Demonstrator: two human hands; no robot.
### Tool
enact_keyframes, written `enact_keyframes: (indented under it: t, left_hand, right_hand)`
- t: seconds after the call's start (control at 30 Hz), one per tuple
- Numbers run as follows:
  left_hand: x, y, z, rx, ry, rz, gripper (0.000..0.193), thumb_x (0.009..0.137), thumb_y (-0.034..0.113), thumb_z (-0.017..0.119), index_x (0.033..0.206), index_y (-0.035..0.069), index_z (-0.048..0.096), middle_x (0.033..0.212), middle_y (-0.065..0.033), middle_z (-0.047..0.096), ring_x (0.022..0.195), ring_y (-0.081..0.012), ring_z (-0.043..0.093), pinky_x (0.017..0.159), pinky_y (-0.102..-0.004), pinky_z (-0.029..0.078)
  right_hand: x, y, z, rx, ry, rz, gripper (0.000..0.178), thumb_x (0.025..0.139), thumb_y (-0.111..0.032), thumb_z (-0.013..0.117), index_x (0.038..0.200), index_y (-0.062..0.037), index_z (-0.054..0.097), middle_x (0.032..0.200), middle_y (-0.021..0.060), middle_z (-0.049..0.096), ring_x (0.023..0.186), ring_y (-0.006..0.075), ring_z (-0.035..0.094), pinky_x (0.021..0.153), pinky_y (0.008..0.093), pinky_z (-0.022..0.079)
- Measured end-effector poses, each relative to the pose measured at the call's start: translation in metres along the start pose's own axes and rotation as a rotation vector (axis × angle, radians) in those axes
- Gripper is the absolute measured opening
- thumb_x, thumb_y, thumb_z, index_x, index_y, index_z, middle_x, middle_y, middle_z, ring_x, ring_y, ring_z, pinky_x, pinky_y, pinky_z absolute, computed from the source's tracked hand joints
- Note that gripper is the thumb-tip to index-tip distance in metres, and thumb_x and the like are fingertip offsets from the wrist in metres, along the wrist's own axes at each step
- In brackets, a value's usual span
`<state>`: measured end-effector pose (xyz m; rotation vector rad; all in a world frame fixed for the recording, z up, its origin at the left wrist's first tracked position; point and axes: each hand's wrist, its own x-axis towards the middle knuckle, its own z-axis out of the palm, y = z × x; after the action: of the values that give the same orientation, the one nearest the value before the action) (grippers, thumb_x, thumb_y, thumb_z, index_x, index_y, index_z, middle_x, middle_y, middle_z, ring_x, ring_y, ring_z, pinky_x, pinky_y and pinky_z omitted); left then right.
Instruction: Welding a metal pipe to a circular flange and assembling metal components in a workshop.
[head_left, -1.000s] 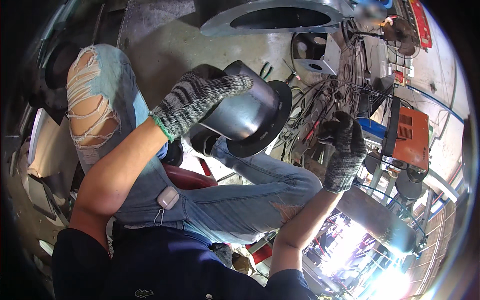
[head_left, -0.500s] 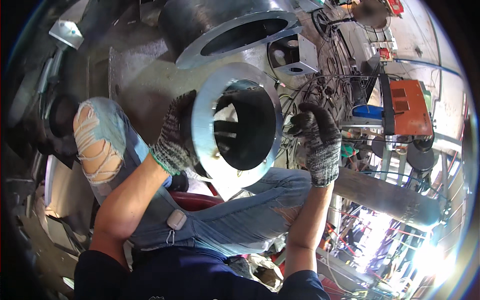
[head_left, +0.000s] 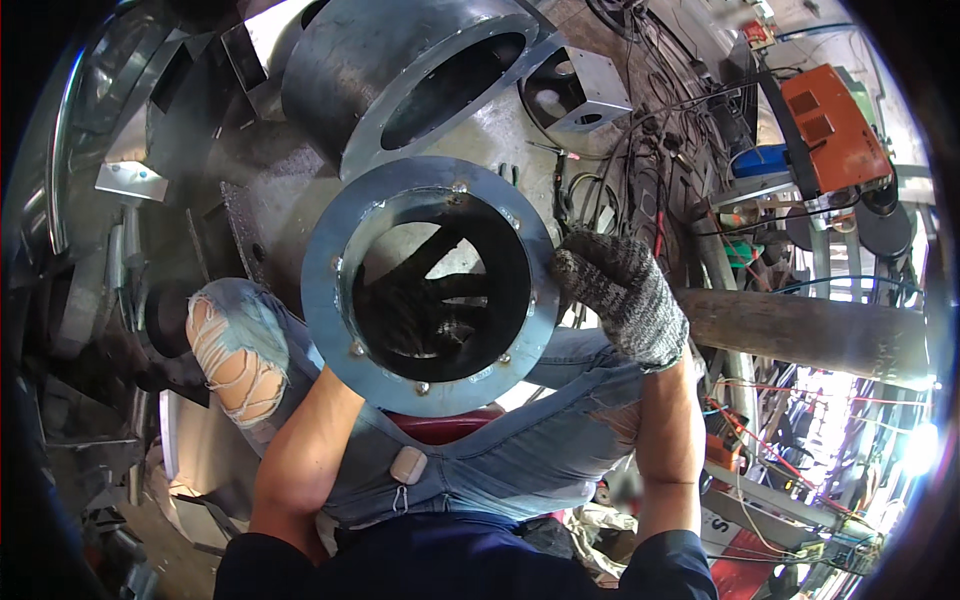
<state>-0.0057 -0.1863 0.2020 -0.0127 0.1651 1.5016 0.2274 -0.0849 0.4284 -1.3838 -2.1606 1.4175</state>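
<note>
A short steel pipe with a flat ring flange (head_left: 325, 285) faces me above my lap, with weld tacks round the flange's inner edge. Through its bore I see the dark gloved fingers of my left hand (head_left: 408, 305), spread across the far end and bearing the piece from beneath; the rest of that hand is hidden. My right hand (head_left: 625, 300), in a grey knitted glove with a dark palm, closes its fingers on the flange's right edge. Beyond it lies a larger steel cylinder (head_left: 370, 75) with an oval-looking opening.
A box-shaped steel part (head_left: 595, 90) stands beside the big cylinder. Cables (head_left: 650, 130) litter the floor at far right, near an orange machine (head_left: 835, 130). A thick round bar or pipe (head_left: 800, 330) lies right of my forearm. Sheet-metal pieces (head_left: 130, 180) are at left.
The flanged pipe has turned to face me more squarely and sits further left. My right hand, apart from it before, is now at its flange edge. My view has shifted too.
</note>
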Motion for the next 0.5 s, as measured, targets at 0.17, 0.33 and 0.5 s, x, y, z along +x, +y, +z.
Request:
enact_keyframes:
  t: [0.17, 0.33, 0.5]
  left_hand:
    - [-0.003, 0.002, 0.002, -0.021, 0.000, -0.024, 0.072, 0.100, 0.045, 0.069, 0.157, 0.004, 0.050, 0.155, -0.0199, 0.058, 0.134, -0.0404, 0.062, 0.117, -0.0567, 0.049]
    - [-0.004, 0.004, 0.005, -0.058, -0.009, -0.036, 0.073, 0.100, 0.044, 0.070, 0.158, 0.004, 0.049, 0.156, -0.0201, 0.057, 0.135, -0.0409, 0.061, 0.118, -0.0571, 0.048]
    - [-0.004, 0.009, 0.008, -0.109, -0.033, -0.038, 0.074, 0.100, 0.043, 0.071, 0.159, 0.004, 0.048, 0.157, -0.0204, 0.056, 0.136, -0.0415, 0.060, 0.119, -0.0575, 0.047]
  right_hand:
    - [-0.004, 0.007, 0.000, 0.093, -0.004, 0.049, 0.033, 0.112, -0.027, 0.063, 0.107, 0.0045, 0.072, 0.077, 0.0091, 0.074, 0.074, 0.0155, 0.071, 0.074, 0.0326, 0.055]
    - [-0.002, 0.003, 0.005, 0.173, 0.071, 0.179, 0.039, 0.113, -0.033, 0.061, 0.097, 0.0013, 0.071, 0.067, 0.0032, 0.063, 0.057, 0.0121, 0.058, 0.057, 0.0309, 0.046]
    - [-0.004, 0.013, 0.010, 0.195, 0.324, 0.117, 0.038, 0.114, -0.035, 0.061, 0.097, -0.0025, 0.071, 0.072, -0.0020, 0.065, 0.058, 0.0056, 0.051, 0.053, 0.0259, 0.040]
